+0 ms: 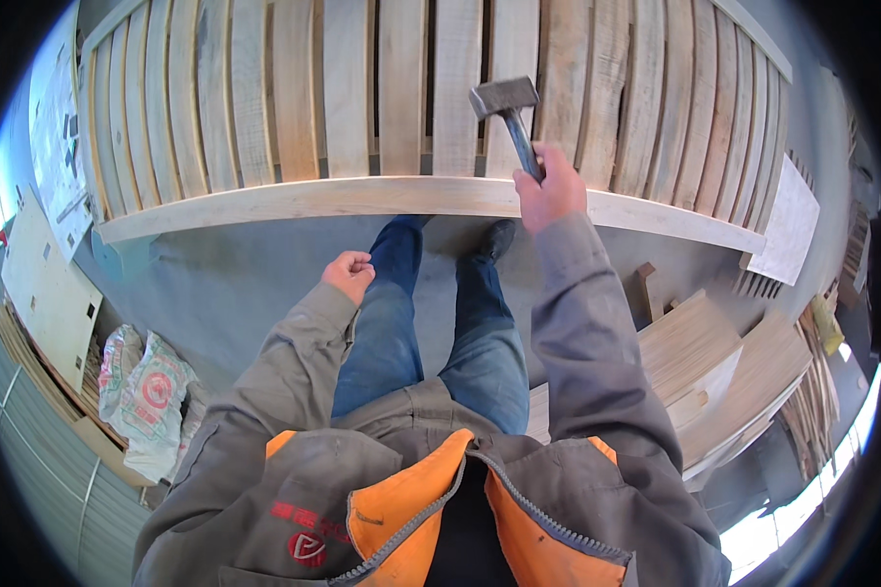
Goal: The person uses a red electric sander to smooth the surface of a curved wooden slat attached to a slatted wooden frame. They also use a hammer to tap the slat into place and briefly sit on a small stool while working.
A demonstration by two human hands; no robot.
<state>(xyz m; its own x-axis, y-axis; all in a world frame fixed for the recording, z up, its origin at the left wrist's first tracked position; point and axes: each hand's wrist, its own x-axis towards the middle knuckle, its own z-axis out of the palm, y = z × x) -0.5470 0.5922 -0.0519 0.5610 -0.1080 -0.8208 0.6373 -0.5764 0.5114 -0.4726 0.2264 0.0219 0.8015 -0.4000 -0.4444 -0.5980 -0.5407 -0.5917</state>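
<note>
My right hand (555, 194) is wrapped round the handle of a hammer (507, 96). The hammer's blocky metal head is raised above the wooden slats (455, 83) of a long slatted frame, and its handle slants down to my fist. Under that fist runs the frame's near rail (362, 198), a pale board bowed by the lens. My left hand (349, 276) is closed in front of my legs, on the near side of the rail and apart from it. Its thumb and fingers are pressed together; whatever they may hold is too small to see.
Stacked boards (690, 357) lie at my right, with a small wood block (648, 291) by them. Printed woven sacks (157, 396) sit at the left beside a pale panel (49, 284) and bundled strips (44, 460). A white sheet (788, 220) is at the frame's right end.
</note>
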